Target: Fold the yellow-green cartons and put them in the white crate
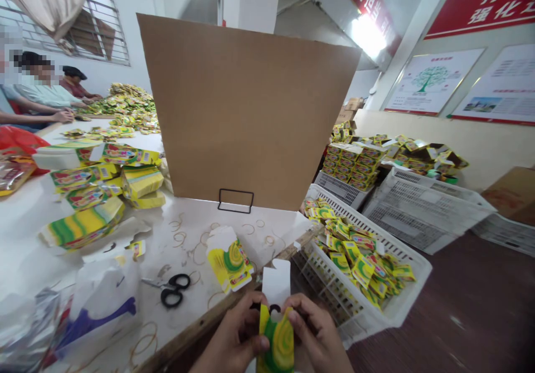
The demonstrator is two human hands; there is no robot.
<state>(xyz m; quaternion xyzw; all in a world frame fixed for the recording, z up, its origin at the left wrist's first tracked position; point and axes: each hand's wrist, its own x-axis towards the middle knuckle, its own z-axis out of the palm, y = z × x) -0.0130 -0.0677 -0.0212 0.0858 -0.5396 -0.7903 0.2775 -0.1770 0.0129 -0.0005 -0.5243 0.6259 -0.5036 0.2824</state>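
Just off the table's front edge, a small yellow and green carton [278, 342] is held between my two hands, its white flap [276, 284] standing up. My left hand [240, 331] grips the carton's left side, thumb on the front panel. On the right side my right hand [315, 331] pinches the carton near its top corner. Beyond them lie several flattened yellow cartons [229, 261] on the white table [188, 267]. Black-handled scissors [171, 289] rest to the left, with loose rubber bands about them.
A brown cardboard panel [251, 116] stands in a wire holder [236, 200]. Bundled flat cartons [83, 222] and a plastic bag [100, 306] lie left. A white crate [401, 306] of filled cartons stands right; more crates [422, 206] are behind. People [45, 91] sit far left.
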